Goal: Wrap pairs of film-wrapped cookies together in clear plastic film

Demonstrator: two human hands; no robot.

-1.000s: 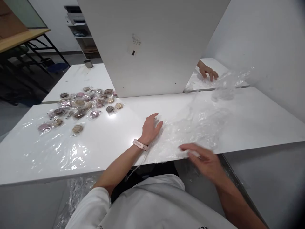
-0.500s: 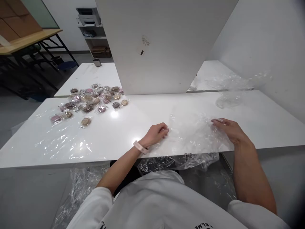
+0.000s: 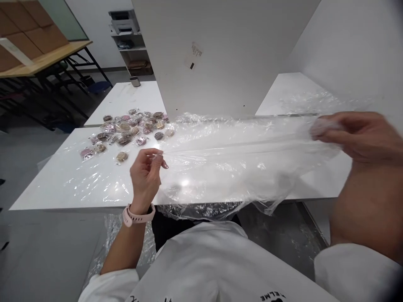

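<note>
A wide sheet of clear plastic film (image 3: 220, 157) is stretched sideways between my two hands, above the white table (image 3: 59, 176). At its left end my left hand (image 3: 147, 170) pinches the film between thumb and fingertips, a pink band round the wrist. My right hand (image 3: 355, 136) is closed on a bunched part of the film at the far right, slightly blurred. The film's lower edge hangs crumpled over the front of the table. Left of the film lies a spread of small, clear-wrapped round pieces (image 3: 124, 139) in brown, pink and tan.
A tall white panel (image 3: 217, 58) stands behind the table. More clear film (image 3: 311, 102) lies at the back right by the wall. A small metal cup (image 3: 135, 82) is on the rear table. Crumpled plastic (image 3: 110, 239) hangs below the front edge.
My hands have moved apart, the left one leftward and the right one up and to the right. The film, bunched low before, is now pulled taut between them.
</note>
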